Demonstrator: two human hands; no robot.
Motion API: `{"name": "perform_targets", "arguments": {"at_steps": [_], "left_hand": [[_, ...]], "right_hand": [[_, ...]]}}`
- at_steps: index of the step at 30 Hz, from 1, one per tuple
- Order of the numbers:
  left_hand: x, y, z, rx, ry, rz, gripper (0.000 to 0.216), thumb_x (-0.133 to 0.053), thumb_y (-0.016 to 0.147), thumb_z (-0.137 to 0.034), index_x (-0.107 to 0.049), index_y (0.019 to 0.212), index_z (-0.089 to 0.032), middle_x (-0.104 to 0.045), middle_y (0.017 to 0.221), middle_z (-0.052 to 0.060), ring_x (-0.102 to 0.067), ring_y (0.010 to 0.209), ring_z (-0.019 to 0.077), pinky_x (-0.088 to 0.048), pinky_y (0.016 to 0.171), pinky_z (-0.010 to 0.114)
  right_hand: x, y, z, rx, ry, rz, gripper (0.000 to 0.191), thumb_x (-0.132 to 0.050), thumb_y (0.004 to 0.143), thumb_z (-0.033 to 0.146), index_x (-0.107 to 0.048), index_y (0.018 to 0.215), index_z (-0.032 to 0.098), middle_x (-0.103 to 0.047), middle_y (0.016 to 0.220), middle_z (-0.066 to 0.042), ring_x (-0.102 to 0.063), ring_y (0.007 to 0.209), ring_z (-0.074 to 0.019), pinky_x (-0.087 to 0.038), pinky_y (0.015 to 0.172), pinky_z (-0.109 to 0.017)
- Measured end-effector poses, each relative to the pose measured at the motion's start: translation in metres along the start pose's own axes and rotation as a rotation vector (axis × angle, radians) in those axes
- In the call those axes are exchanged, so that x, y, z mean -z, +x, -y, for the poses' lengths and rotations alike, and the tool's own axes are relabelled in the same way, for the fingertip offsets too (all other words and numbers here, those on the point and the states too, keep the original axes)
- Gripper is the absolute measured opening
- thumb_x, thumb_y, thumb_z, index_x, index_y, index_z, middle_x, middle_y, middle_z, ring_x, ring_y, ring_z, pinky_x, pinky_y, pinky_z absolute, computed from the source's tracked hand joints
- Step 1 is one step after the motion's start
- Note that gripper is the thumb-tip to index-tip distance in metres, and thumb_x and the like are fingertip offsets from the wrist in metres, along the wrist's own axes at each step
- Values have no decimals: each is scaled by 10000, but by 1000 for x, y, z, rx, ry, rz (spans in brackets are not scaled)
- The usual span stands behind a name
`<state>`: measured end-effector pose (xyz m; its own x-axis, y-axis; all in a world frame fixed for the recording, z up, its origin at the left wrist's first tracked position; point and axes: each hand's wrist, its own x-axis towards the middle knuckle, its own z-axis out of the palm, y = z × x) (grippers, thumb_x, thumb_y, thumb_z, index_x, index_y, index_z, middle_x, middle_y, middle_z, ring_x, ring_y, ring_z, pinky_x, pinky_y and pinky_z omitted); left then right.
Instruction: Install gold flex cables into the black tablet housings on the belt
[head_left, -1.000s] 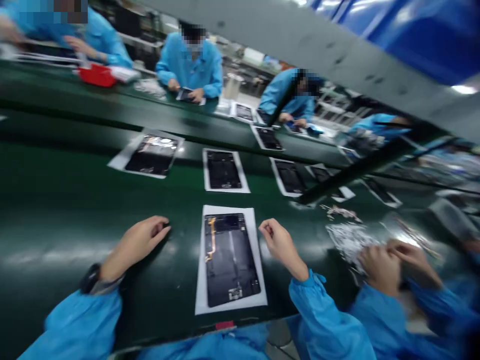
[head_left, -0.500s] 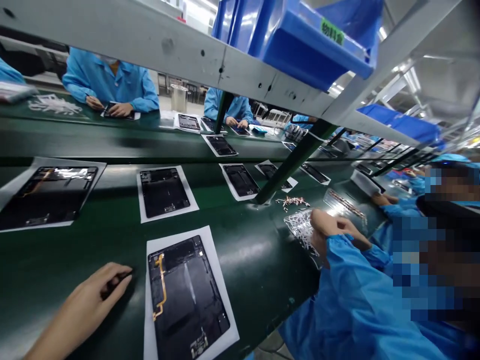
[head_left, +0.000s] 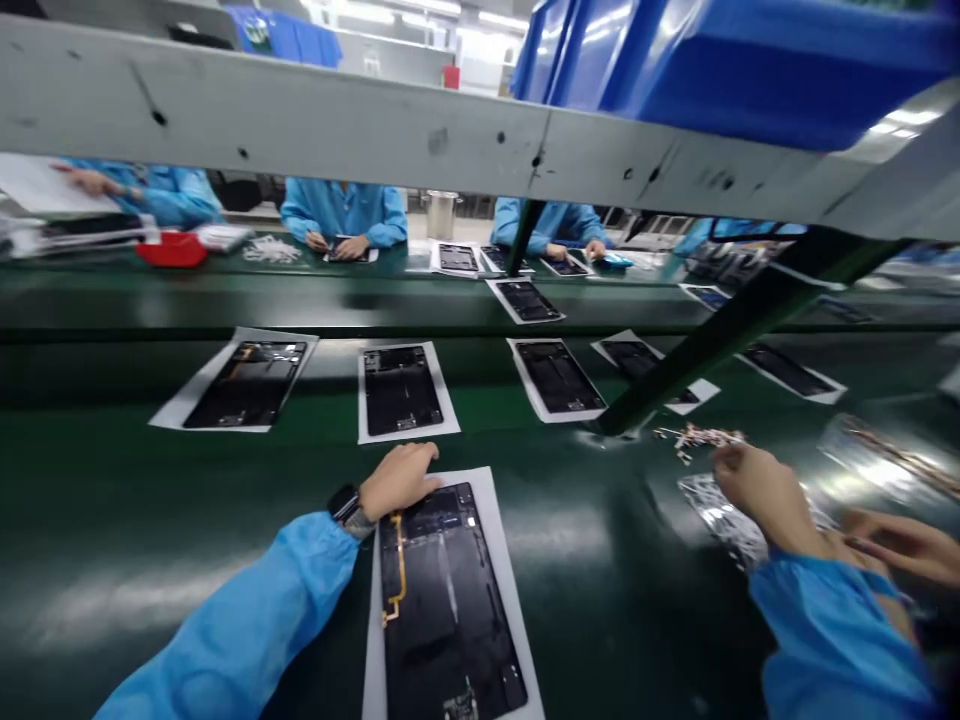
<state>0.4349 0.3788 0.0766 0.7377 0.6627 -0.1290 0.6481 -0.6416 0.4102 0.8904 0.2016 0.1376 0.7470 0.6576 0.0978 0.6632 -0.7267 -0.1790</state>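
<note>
My left hand (head_left: 401, 480), with a dark watch on the wrist, is at the upper left corner of a tablet-shaped black device panel (head_left: 450, 600). Its thumb and a finger are apart near the panel's top edge; the other fingers are partly hidden. The panel lies flat on a white sheet (head_left: 501, 560). An orange flex cable (head_left: 400, 560) runs down its left side, and a pale strip marks its middle. My right hand is out of view.
Similar panels on white sheets, such as this one (head_left: 401, 390), line the green bench (head_left: 225, 480). A green post (head_left: 675, 375) slants up at right. At right, a co-worker's hand (head_left: 765, 490) is over small white parts (head_left: 724, 515). Blue bins (head_left: 712, 70) sit overhead.
My left hand has moved from the bench left of the panel up to its upper left corner. The view has turned left and levelled, so the co-worker at right shows less.
</note>
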Motion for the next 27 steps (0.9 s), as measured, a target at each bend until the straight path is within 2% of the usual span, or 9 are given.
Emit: {"name": "perform_targets", "arguments": {"at_steps": [3, 6, 10, 14, 17, 19, 22, 24, 27], "left_hand": [[3, 3, 1, 46, -5, 66, 230, -657, 852, -364, -612, 991, -187, -646, 869, 33, -614, 848, 209, -446, 748, 286], [5, -2, -1, 47, -9, 94, 138, -623, 876, -321, -611, 826, -193, -632, 851, 20, -600, 862, 189, -429, 747, 264], [5, -14, -4, 30, -8, 90, 98, -635, 853, -279, -597, 883, -194, -620, 963, 34, -580, 939, 191, -427, 779, 261], [6, -19, -3, 31, 2, 74, 54, -530, 892, -210, -581, 894, -193, -627, 896, 30, -596, 875, 183, -432, 764, 266], [11, -5, 3, 12, 33, 37, 121, -467, 911, -169, -569, 846, -177, -622, 946, 50, -595, 899, 182, -437, 796, 269], [20, 17, 7, -7, 69, 27, 115, -475, 892, -125, -567, 839, -168, -623, 938, 60, -601, 889, 184, -441, 795, 272], [42, 67, 14, -14, 132, 5, 121, -493, 872, -74, -583, 846, -150, -633, 896, 70, -617, 878, 191, -450, 793, 281], [65, 105, 17, 6, 164, -52, 142, -466, 904, -80, -603, 909, -117, -630, 922, 81, -620, 917, 193, -458, 832, 294], [106, 152, 11, 5, 171, -178, 252, -408, 995, -212, -609, 1033, -64, -606, 1025, 75, -608, 990, 187, -476, 910, 340]], "right_hand": [[-36, -35, 53, 148, 364, 48, 222, -497, 732, 129, -646, 894, 165, -662, 681, -84, -605, 625, -231, -426, 624, -338], [-76, -79, 116, 330, 565, 158, 255, -464, 743, 215, -637, 927, 182, -666, 715, -41, -614, 639, -190, -463, 657, -297], [-116, -111, 173, 461, 745, 231, 255, -420, 792, 279, -629, 902, 184, -622, 659, -13, -587, 579, -175, -468, 617, -285], [-126, -118, 178, 470, 807, 197, 249, -403, 845, 307, -616, 890, 187, -589, 633, -8, -578, 581, -187, -457, 604, -293], [-121, -120, 167, 413, 844, 145, 248, -404, 872, 322, -612, 905, 191, -608, 670, -18, -586, 596, -195, -451, 592, -294], [-118, -121, 161, 389, 852, 123, 252, -405, 894, 333, -613, 930, 195, -629, 710, -29, -597, 616, -200, -453, 591, -295], [-120, -120, 156, 412, 824, 105, 252, -404, 919, 333, -616, 957, 202, -664, 799, -51, -627, 685, -214, -474, 633, -305], [-126, -120, 157, 436, 802, 71, 243, -405, 922, 320, -619, 951, 207, -681, 858, -64, -646, 730, -226, -487, 662, -315], [-136, -128, 166, 473, 779, 8, 235, -403, 913, 278, -629, 942, 219, -693, 867, -66, -667, 742, -236, -503, 666, -320]]}}
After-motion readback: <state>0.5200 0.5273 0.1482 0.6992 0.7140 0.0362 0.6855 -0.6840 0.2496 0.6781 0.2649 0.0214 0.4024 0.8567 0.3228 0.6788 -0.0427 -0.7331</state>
